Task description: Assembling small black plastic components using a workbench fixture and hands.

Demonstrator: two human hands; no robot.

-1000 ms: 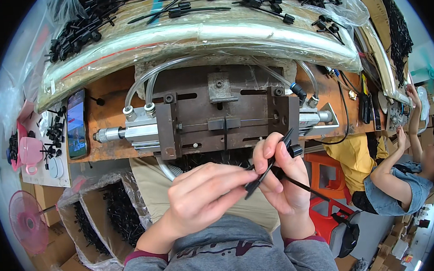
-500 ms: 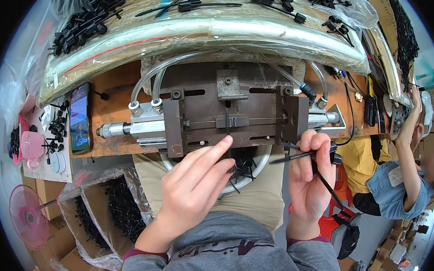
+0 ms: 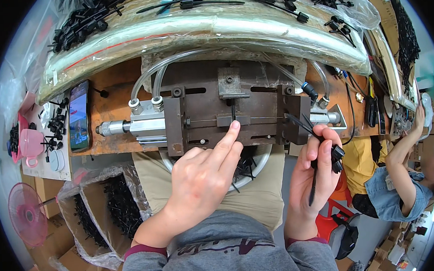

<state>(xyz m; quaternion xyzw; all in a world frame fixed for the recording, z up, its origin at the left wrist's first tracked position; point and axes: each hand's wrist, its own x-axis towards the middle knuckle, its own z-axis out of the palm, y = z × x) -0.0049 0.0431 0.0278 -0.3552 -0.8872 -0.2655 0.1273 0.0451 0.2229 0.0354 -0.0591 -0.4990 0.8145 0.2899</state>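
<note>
Farther in than before, the left hand [image 3: 200,179] sets its index fingertip at the near end of a black strip [image 3: 233,110] central in the brown fixture [image 3: 205,104]; it is loosely open, visibly holding nothing. Near right, the right hand [image 3: 313,177] closes around black ties [image 3: 336,153]. Left lies 1 phone [image 3: 79,116].

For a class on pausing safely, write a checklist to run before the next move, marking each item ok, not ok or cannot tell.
1. Left hand clear of the metal fixture: not ok, index fingertip is at its centre block.
2. Fingertip pressing the black strip there: cannot tell.
3. Right hand away from that block: ok, off to its right, holding black plastic pieces.
4. Clear tubes meeting the left-side fittings: ok, both do.
5. Phone off the fixture: ok, left of it.
</note>
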